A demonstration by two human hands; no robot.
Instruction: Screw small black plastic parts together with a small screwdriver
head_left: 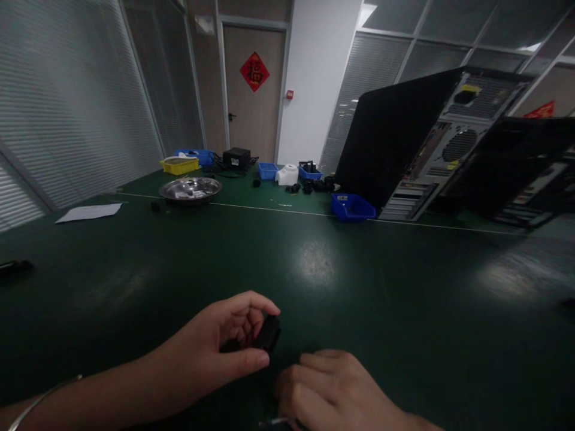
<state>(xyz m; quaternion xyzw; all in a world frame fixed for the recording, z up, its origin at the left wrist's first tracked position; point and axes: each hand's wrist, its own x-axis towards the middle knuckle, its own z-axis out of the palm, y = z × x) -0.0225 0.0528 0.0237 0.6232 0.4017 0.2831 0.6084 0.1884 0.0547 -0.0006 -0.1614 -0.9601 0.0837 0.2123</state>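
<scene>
Forearm and left hand [224, 344] come in from eight o'clock, low over the green table [359, 281], with a thin bracelet [42, 398] on the wrist. The fingers curl round and the thumb lies underneath, pinching a small black part [268, 333] just above the table near six o'clock. The right hand [332, 392] enters from five o'clock, knuckles up and fingers bent down onto the table, just beside the part but not touching it. Something thin and pale shows under it at the bottom edge; whether the hand grips it I cannot tell. The black part is dark against a dim table, so its shape is hard to make out. At one o'clock, a computer case [417, 143] lies open beside a blue bin [353, 208]; at eleven o'clock sits a metal bowl [190, 189].
</scene>
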